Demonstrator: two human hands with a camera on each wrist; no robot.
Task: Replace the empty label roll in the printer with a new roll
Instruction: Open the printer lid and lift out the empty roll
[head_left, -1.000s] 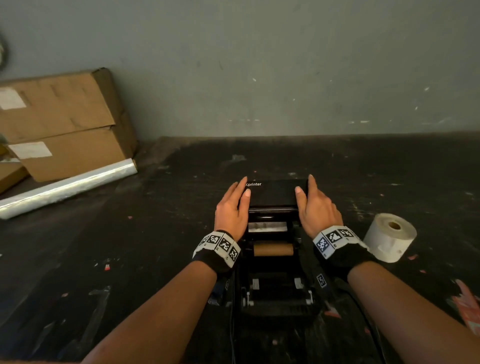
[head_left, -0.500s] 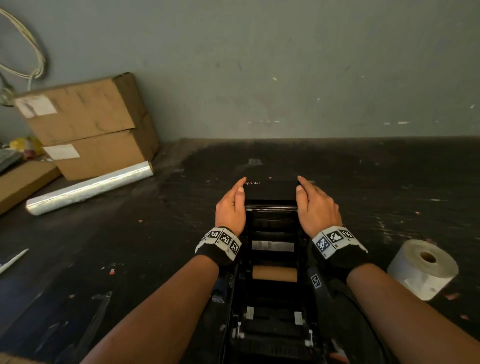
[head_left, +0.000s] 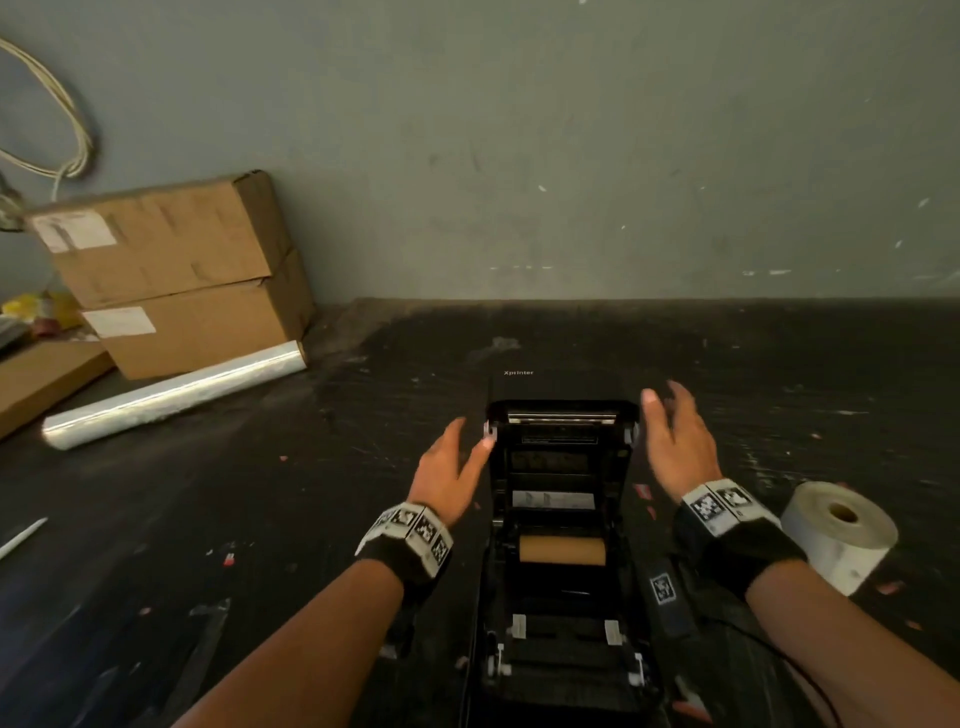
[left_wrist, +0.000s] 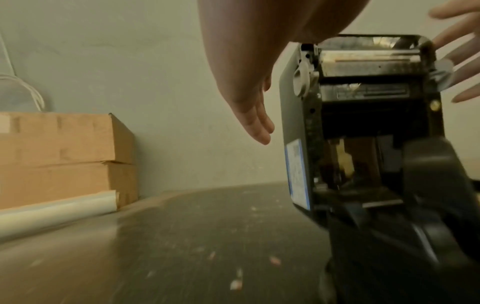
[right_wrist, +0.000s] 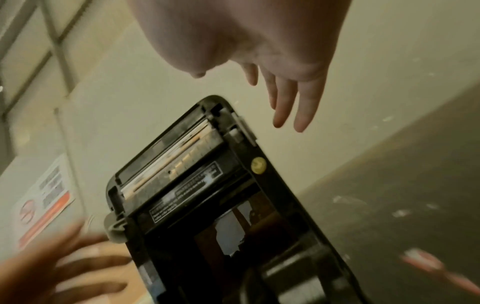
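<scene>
1. The bare brown cardboard core, the spent label roll, is seen sitting crosswise in the bay of the black plastic label printer, dead centre on the dark scuffed tabletop.
2. The printer's black hinged lid is stood up at the 12 o'clock end, so the opening step looks done and pulling the core looks like the step coming up.
3. The left hand is held at 9 o'clock of the lid, fingers loose and spread, nothing grasped. One fingertip may be brushing the lid's edge, but that can't be told for sure.
4. The right hand is held at 3 o'clock of the lid, fingers relaxed too, nothing held.
5. The fresh white paper label roll is left lying at 3 o'clock of the printer, just past the right wrist.
6. Next move, probably: the core gets lifted out before the new roll is picked up.
</scene>
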